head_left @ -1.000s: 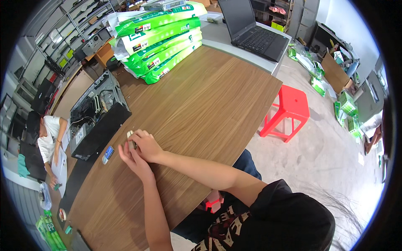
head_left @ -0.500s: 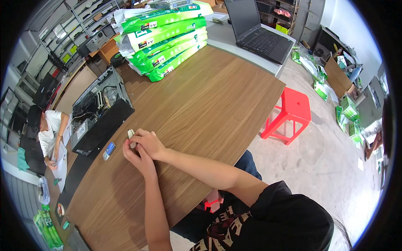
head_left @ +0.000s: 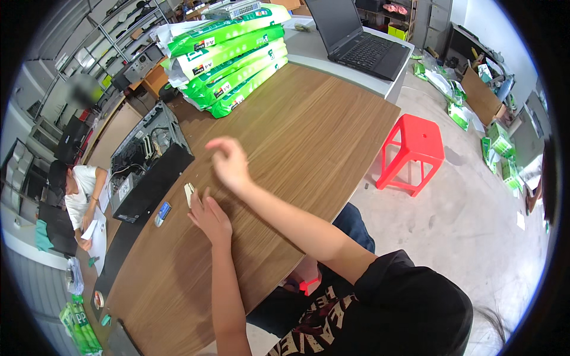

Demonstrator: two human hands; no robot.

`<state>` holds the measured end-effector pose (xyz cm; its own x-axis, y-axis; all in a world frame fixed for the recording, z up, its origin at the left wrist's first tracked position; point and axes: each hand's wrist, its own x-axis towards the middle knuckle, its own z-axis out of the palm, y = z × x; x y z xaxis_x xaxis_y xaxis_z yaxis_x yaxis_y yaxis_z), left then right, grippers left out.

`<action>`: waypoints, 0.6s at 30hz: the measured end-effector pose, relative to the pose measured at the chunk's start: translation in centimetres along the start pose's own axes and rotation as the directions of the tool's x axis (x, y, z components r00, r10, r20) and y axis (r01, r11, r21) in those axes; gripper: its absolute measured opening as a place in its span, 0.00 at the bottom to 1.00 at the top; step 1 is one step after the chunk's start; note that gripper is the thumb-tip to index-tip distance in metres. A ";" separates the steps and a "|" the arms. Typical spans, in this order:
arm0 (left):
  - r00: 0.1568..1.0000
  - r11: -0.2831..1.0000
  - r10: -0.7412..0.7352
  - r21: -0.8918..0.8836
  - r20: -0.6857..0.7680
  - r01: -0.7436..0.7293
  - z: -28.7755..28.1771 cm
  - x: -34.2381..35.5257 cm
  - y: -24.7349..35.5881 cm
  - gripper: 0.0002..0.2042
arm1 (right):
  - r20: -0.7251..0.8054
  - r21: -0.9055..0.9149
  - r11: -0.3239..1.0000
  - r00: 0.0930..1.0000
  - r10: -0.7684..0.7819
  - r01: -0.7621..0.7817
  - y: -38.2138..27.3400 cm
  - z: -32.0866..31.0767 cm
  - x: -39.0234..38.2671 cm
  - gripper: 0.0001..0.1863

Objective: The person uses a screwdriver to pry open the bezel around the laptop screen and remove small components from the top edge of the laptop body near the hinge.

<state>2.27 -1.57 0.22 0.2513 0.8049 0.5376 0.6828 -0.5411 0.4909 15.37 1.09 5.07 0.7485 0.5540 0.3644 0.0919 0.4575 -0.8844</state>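
head view: the small pale piece (head_left: 189, 195) lies right at the fingertips of the left hand (head_left: 211, 221), ahead of them and a little to the left, on the brown table (head_left: 297, 130). its long axis runs away from those fingers, slanting slightly left, so the near end meets or almost meets them. the left hand is clearly the nearer one; the right hand (head_left: 230, 165) hangs beyond it and to its right, apart from the piece. the right hand's grip looks released, fingers loosely bent, nothing seen in them. the left hand's fingers are partly spread, but whether they pinch the piece or only rest beside it i cannot tell. a blue-and-white block (head_left: 162, 214) lies to the left of the left hand, short of the opened computer case (head_left: 151, 166), which stands farther out on that side.

hard to make out: the left fingers cover the near end of the piece, its exact shape is too small to read, the left palm is turned out of sight, and the right hand is blurred.
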 end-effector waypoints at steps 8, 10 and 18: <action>0.996 0.952 0.075 0.294 0.046 -0.085 -0.2 -0.9 -1.5 0.21 | -0.293 0.025 0.997 0.953 0.078 -0.074 -4.2 -18.7 9.8 0.10; 0.999 0.958 0.046 0.283 0.025 -0.051 -0.1 -0.9 -1.2 0.21 | -0.249 -0.313 0.930 0.928 -0.277 0.193 -2.3 -26.8 13.9 0.11; 0.987 0.763 -0.075 0.629 -0.140 0.147 1.5 -0.1 0.4 0.28 | -0.559 -0.349 0.827 0.807 0.194 -0.441 2.1 -55.1 29.7 0.39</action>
<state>3.55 -1.52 -0.71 0.1007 0.8011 0.5900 0.9898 -0.1409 0.0223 73.93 -19.83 -2.01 0.9883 0.1470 -0.0402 -0.0243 -0.1087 -0.9938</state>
